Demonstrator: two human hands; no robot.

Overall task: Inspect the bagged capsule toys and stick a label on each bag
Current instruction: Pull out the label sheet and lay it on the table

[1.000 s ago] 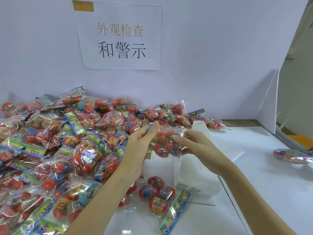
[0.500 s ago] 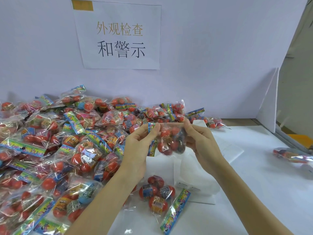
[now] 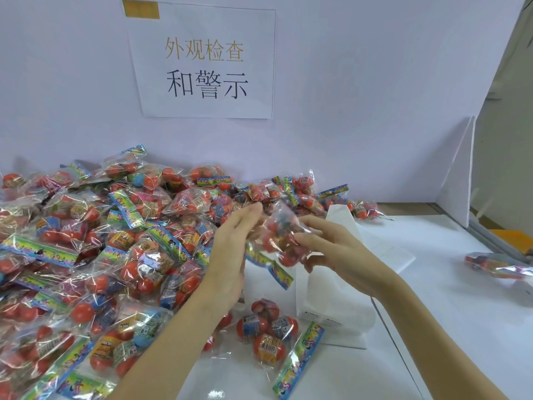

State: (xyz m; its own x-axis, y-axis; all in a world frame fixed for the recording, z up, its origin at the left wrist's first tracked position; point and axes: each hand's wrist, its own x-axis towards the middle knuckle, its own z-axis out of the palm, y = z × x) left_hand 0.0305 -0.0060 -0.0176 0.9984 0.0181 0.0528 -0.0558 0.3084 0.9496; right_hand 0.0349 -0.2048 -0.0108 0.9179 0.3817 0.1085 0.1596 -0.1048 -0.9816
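A clear bag of red capsule toys is held in the air between both hands, its colourful header card hanging down to the lower right. My left hand touches the bag's left side with fingers nearly straight. My right hand holds the bag's right side, fingers curled under it and the forefinger stretched over it. The bag is blurred. White label sheets lie on the table under the hands. Another bag of capsules lies in front of them.
A big pile of several bagged capsule toys covers the table's left and back. One bag lies apart at the far right. A paper sign hangs on the back wall. A white partition stands at the right.
The bag has been turned in the hands: its header card now hangs toward the lower right. My right hand has dropped lower and my left fingers have straightened.
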